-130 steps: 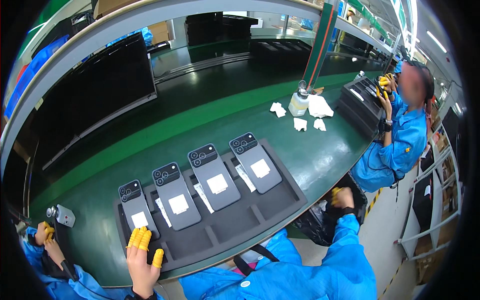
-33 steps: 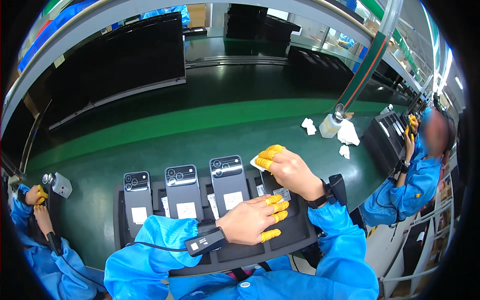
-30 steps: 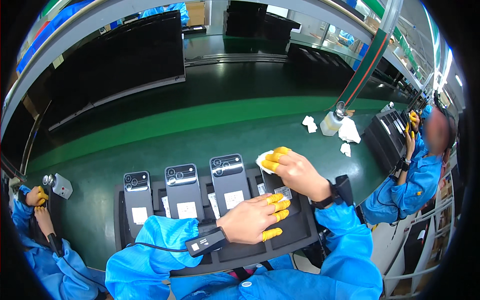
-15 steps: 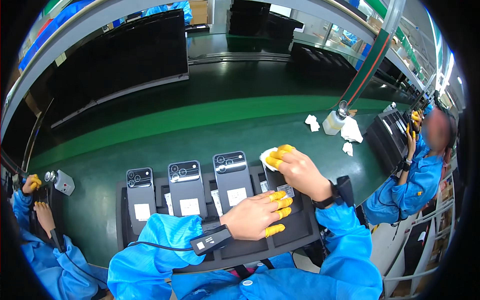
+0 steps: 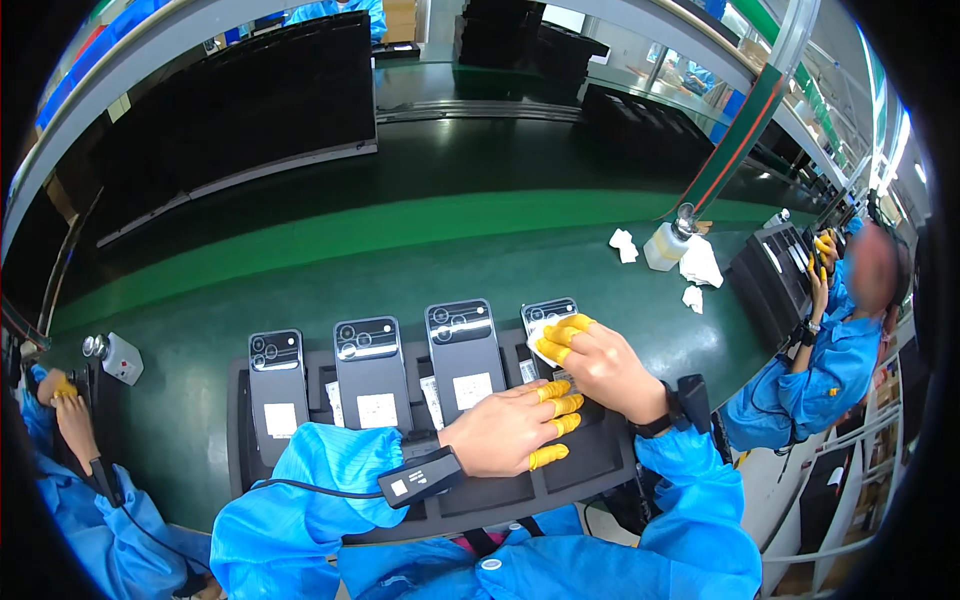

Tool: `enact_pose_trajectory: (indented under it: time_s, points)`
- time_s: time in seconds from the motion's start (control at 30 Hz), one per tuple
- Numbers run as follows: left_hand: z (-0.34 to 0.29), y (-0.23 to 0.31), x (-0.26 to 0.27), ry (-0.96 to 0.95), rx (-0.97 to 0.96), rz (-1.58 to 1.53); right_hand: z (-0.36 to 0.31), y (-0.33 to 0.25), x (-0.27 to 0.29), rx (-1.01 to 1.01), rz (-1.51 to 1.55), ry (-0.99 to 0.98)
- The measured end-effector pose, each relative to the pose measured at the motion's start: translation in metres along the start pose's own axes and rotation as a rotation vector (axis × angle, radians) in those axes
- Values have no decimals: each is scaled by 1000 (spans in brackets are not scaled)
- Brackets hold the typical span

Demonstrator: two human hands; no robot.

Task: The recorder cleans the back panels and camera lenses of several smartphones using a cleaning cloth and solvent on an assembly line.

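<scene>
A black foam tray (image 5: 600, 440) lies at the bench's near edge, with several dark grey smartphones in its slots, camera ends toward the far side. My right hand (image 5: 615, 372), yellow cots on its fingertips, pinches a white wipe (image 5: 536, 346) against the back of the rightmost smartphone (image 5: 550, 311), just below its camera panel. Across this phone's lower end lies my left hand (image 5: 500, 432), palm down, its yellow-cotted fingers spread. White labels mark the backs of the left smartphone (image 5: 276, 370), the second smartphone (image 5: 368, 360) and the third smartphone (image 5: 461, 350).
Beyond the tray at right stand a pump bottle (image 5: 664, 247) and crumpled white wipes (image 5: 701, 262). Another bottle (image 5: 122, 360) is at left. Co-workers in blue sit on both sides, the right one beside a black tray (image 5: 770, 268). A dark panel (image 5: 250, 110) rises at back left.
My right hand has slid the wipe down from the rightmost phone's camera end, uncovering its lenses. My left hand has barely moved. The left co-worker's hands have come together.
</scene>
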State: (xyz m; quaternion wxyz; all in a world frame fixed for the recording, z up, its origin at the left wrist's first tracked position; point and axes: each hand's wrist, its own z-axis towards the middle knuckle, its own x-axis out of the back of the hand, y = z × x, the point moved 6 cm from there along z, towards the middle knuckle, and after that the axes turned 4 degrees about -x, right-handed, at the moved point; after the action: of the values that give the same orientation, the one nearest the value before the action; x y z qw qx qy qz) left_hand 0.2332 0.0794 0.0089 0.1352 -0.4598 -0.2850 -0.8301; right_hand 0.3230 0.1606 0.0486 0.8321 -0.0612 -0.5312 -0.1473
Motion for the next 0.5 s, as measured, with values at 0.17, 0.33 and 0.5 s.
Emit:
enact_pose_trajectory:
  time_s: [0.17,0.33,0.5]
  points:
    - [1,1,-1,-6,-16,14,-3,5,18,-12,-88,2]
    - [1,-1,-6,12,-11,-12,14,2,4,-13,-7,42]
    - [0,0,-2,15,-2,0,-5,3,10,-28,14,25]
